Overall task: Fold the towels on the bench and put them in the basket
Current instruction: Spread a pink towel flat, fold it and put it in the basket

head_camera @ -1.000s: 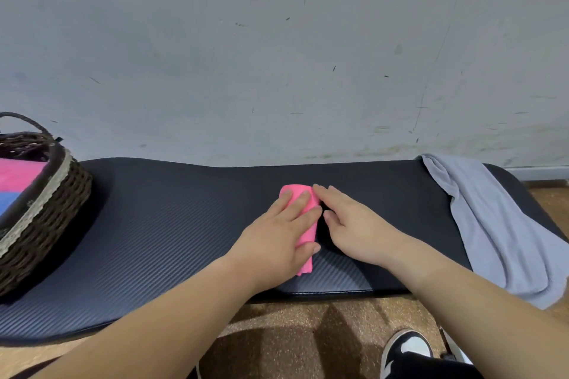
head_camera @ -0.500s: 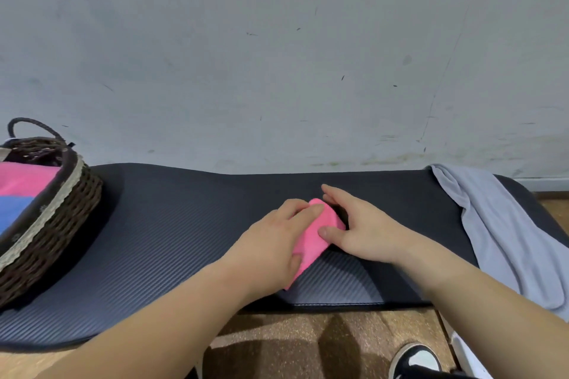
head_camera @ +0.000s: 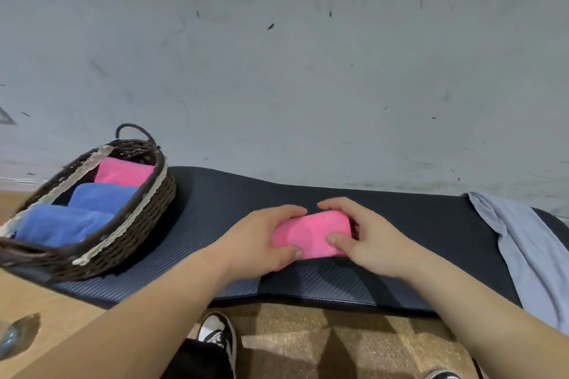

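pink towel (head_camera: 312, 232) now a compact bundle, was flat | left hand (head_camera: 261, 240) + right hand (head_camera: 366, 240) fingers clamp its ends | basket (head_camera: 132, 224) to its left: transfer next

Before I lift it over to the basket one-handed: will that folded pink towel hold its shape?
Probably not. The pink towel looks soft and bulges between both hands, so it may flop open. It seems light. Supporting it underneath would likely keep the fold.
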### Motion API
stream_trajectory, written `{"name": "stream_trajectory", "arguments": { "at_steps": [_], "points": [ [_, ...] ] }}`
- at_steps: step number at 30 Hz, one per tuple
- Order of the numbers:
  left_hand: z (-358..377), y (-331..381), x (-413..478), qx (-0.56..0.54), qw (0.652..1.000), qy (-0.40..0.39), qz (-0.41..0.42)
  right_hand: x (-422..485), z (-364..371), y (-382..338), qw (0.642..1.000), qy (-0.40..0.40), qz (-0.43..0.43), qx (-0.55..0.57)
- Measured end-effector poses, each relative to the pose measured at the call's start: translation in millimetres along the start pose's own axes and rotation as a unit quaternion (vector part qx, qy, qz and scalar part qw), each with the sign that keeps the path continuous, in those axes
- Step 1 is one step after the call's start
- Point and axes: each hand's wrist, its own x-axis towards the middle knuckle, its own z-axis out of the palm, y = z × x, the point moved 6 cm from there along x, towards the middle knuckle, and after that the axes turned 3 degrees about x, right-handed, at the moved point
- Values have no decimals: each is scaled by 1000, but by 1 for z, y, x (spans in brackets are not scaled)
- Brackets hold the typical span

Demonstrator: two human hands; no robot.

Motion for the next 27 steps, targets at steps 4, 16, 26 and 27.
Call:
{"name": "stream_trajectory", "arguments": {
  "at_steps": [4,16,26,27],
  "points": [
    [-57,-19,-38,-80,995,60,2,-4,27,-41,994,82,-41,52],
    [-213,-147,-145,-12,949,294,-113,78,148,-204,998,25,-37,55],
    [-279,-247,-107,-20,946,277,-170,136,171,-244,999,-14,-39,31],
    [-278,-253,-98,-37,954,245,-168,142,172,-242,999,-15,-34,28]
  ]
}}
